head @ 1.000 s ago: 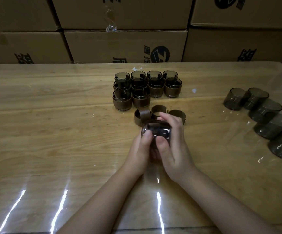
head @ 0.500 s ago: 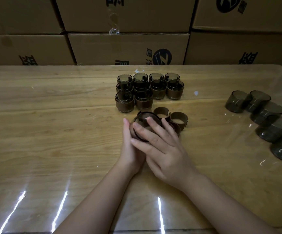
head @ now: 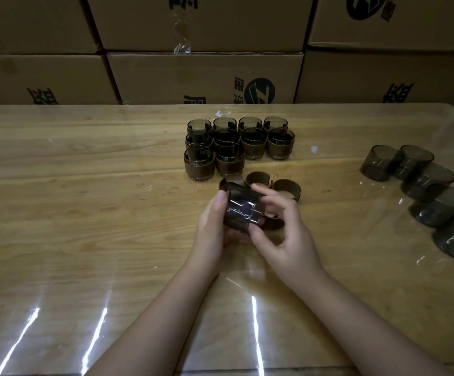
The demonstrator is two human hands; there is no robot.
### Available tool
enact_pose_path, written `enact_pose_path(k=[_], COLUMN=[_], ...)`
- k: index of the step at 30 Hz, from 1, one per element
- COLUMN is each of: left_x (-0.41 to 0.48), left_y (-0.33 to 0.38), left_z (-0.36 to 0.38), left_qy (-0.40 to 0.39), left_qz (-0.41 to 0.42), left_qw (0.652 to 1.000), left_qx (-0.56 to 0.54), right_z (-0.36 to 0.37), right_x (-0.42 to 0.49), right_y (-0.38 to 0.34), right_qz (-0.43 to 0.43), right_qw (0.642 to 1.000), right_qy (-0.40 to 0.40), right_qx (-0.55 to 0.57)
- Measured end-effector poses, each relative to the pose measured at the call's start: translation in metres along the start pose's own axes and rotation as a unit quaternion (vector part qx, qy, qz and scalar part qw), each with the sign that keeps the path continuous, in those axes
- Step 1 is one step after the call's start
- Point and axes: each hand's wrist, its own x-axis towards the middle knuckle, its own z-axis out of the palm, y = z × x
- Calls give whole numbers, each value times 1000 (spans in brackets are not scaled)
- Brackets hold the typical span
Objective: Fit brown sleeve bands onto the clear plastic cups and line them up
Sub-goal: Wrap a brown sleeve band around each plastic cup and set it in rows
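Observation:
Both hands hold one smoky clear plastic cup (head: 240, 210) tilted on its side just above the table. My left hand (head: 210, 226) grips its left wall, thumb on top. My right hand (head: 282, 234) pinches the cup's right side with thumb and fingers, where a brown sleeve band (head: 272, 223) curls out below. Two loose brown bands (head: 258, 178) (head: 288, 189) lie just behind the hands. Behind those stands a block of banded cups (head: 238, 143) in rows.
A curved line of bare cups (head: 421, 183) lies on its side at the right of the wooden table (head: 84, 199). Stacked cardboard boxes (head: 204, 74) wall off the far table edge. A glossy clear sheet covers the tabletop.
The cup was first held between both hands, then pressed down flat-handed near the loose bands. Now it is lifted and tilted, gripped by curled fingers, with a band showing at its right.

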Motion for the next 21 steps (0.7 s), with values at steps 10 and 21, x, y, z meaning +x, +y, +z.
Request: enact_pose_path(k=[10, 21], left_x=[3, -2], left_y=[16, 13], left_z=[-7, -11], left_qy=[26, -114], left_qz=[-82, -116], left_qw=[970, 955], left_qx=[-228, -248], right_z=[-18, -39], right_x=[10, 17], right_y=[16, 57], right_qz=[48, 181], right_qw=[990, 943], right_qy=[61, -3], right_qx=[-115, -278])
